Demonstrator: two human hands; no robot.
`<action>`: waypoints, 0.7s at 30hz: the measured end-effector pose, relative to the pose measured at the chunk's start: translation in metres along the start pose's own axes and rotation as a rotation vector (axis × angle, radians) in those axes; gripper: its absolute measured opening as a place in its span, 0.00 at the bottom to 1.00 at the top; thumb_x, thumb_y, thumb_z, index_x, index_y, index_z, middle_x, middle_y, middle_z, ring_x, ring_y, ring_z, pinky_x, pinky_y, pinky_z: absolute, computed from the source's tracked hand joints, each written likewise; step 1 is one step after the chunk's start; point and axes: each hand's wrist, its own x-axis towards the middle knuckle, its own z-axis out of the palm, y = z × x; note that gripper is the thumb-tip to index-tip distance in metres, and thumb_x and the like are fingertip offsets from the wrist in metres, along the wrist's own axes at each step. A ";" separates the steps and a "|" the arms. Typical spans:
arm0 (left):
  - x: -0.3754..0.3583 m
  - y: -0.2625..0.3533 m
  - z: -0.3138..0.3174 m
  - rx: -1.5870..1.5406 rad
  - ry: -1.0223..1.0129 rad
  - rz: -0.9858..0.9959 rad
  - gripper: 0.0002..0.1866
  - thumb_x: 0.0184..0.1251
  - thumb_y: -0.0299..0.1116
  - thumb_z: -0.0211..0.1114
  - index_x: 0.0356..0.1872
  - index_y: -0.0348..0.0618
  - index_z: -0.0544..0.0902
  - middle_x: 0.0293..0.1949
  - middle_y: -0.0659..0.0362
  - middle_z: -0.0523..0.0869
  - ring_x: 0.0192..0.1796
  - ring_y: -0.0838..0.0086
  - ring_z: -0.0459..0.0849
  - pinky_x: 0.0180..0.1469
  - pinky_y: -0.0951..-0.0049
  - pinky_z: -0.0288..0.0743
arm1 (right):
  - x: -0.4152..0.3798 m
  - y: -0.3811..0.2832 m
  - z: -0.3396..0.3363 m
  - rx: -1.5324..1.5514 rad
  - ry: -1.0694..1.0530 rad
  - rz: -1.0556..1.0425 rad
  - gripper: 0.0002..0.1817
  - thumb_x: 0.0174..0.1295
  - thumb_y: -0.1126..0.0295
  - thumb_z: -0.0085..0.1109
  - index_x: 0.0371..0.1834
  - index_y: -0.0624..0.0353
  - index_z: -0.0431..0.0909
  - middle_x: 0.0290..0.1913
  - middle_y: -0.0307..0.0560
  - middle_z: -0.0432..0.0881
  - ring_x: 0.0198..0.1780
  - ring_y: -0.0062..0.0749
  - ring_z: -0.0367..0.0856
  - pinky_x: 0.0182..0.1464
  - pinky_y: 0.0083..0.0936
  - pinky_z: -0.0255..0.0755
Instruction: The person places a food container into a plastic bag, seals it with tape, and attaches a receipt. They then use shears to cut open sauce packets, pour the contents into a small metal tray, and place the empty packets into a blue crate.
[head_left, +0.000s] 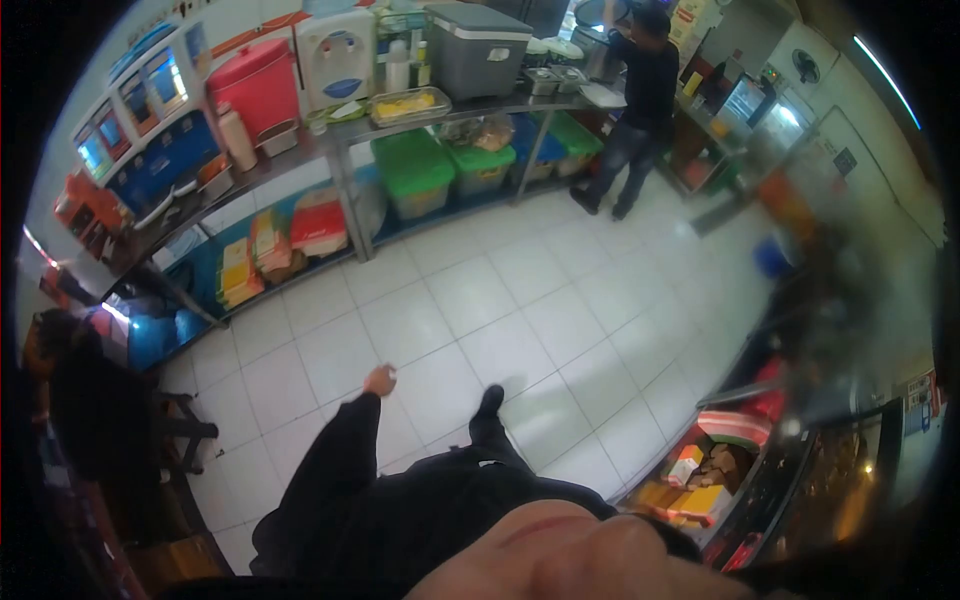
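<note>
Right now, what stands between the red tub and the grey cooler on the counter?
In the head view: a white dispenser, then some bottles, with a tray of something yellow in front.

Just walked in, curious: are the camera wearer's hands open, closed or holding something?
Left hand: too small in view to tell whether open, closed or holding anything.
Right hand: not in view.

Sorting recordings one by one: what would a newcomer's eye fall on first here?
Probably the red lidded tub on the counter at upper left, then the green-lidded bin on the shelf below. Next, the wearer's left hand, against the white tiled floor, and a dark-clothed person at upper right.
</note>
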 end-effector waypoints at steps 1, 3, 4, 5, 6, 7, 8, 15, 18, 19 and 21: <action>0.043 0.032 -0.025 -0.076 0.040 0.035 0.18 0.56 0.37 0.59 0.49 0.49 0.77 0.44 0.48 0.81 0.51 0.55 0.78 0.53 0.59 0.72 | 0.001 0.012 -0.008 0.056 -0.032 0.040 0.17 0.57 0.56 0.49 0.35 0.57 0.80 0.40 0.53 0.81 0.45 0.48 0.78 0.45 0.40 0.71; 0.091 0.082 -0.051 -0.135 0.087 0.022 0.16 0.55 0.34 0.59 0.47 0.47 0.77 0.42 0.47 0.82 0.48 0.55 0.79 0.50 0.60 0.73 | 0.013 0.014 -0.041 0.107 -0.073 0.073 0.18 0.57 0.54 0.49 0.36 0.57 0.80 0.41 0.53 0.81 0.46 0.48 0.77 0.46 0.40 0.71; 0.122 0.105 -0.060 -0.234 0.151 0.047 0.16 0.55 0.33 0.59 0.46 0.47 0.77 0.41 0.46 0.82 0.47 0.54 0.80 0.49 0.61 0.73 | 0.027 0.010 -0.072 0.104 -0.071 0.069 0.19 0.58 0.54 0.49 0.36 0.58 0.80 0.41 0.53 0.81 0.46 0.47 0.77 0.46 0.39 0.71; 0.152 0.119 -0.063 -0.329 0.214 0.070 0.15 0.54 0.32 0.59 0.45 0.46 0.78 0.39 0.46 0.82 0.46 0.54 0.80 0.48 0.61 0.74 | 0.044 0.008 -0.103 0.089 -0.071 0.063 0.20 0.58 0.53 0.49 0.37 0.58 0.81 0.42 0.53 0.80 0.47 0.47 0.77 0.47 0.39 0.71; 0.166 0.132 -0.057 -0.287 0.180 0.008 0.14 0.54 0.31 0.60 0.44 0.47 0.78 0.37 0.46 0.82 0.45 0.54 0.81 0.47 0.60 0.74 | 0.071 -0.005 -0.141 0.060 -0.049 0.037 0.21 0.58 0.52 0.49 0.37 0.58 0.81 0.42 0.53 0.80 0.47 0.47 0.77 0.48 0.39 0.71; 0.193 0.111 -0.025 -0.182 0.065 0.009 0.14 0.54 0.34 0.62 0.43 0.48 0.79 0.38 0.46 0.82 0.46 0.54 0.80 0.49 0.60 0.73 | 0.102 -0.026 -0.194 0.010 -0.010 -0.001 0.21 0.58 0.51 0.49 0.38 0.58 0.81 0.42 0.53 0.80 0.48 0.47 0.77 0.48 0.39 0.71; 0.193 0.112 -0.016 -0.044 -0.051 0.024 0.16 0.53 0.37 0.65 0.44 0.50 0.79 0.40 0.48 0.83 0.47 0.55 0.80 0.50 0.62 0.73 | 0.134 -0.046 -0.244 -0.059 0.043 -0.046 0.22 0.58 0.50 0.49 0.38 0.59 0.81 0.43 0.53 0.80 0.48 0.47 0.77 0.49 0.38 0.70; 0.153 0.104 0.020 -0.005 -0.585 -0.257 0.19 0.53 0.46 0.62 0.40 0.45 0.83 0.41 0.49 0.83 0.49 0.54 0.79 0.52 0.60 0.72 | 0.233 -0.355 -0.648 -0.269 0.863 -0.723 0.27 0.58 0.46 0.49 0.25 0.63 0.78 0.30 0.57 0.79 0.36 0.53 0.77 0.41 0.45 0.69; 0.179 0.113 0.034 -0.008 -0.660 -0.384 0.19 0.53 0.46 0.62 0.40 0.45 0.83 0.40 0.49 0.83 0.48 0.54 0.79 0.51 0.59 0.72 | 0.195 -0.478 -0.780 0.224 0.898 -0.931 0.15 0.53 0.57 0.60 0.25 0.59 0.76 0.28 0.55 0.79 0.34 0.52 0.77 0.35 0.41 0.70; 0.195 0.121 0.035 -0.011 -0.675 -0.413 0.19 0.53 0.46 0.63 0.40 0.44 0.83 0.40 0.49 0.83 0.48 0.54 0.79 0.51 0.59 0.72 | 0.209 -0.505 -0.809 0.295 0.870 -0.969 0.14 0.52 0.58 0.60 0.27 0.58 0.76 0.29 0.55 0.80 0.34 0.51 0.78 0.35 0.39 0.71; 0.241 0.140 0.030 -0.016 -0.679 -0.441 0.19 0.53 0.46 0.63 0.40 0.44 0.82 0.39 0.49 0.83 0.48 0.54 0.79 0.51 0.58 0.72 | 0.217 -0.547 -0.864 0.379 0.880 -1.083 0.11 0.51 0.61 0.62 0.30 0.56 0.78 0.29 0.52 0.80 0.34 0.46 0.80 0.36 0.35 0.72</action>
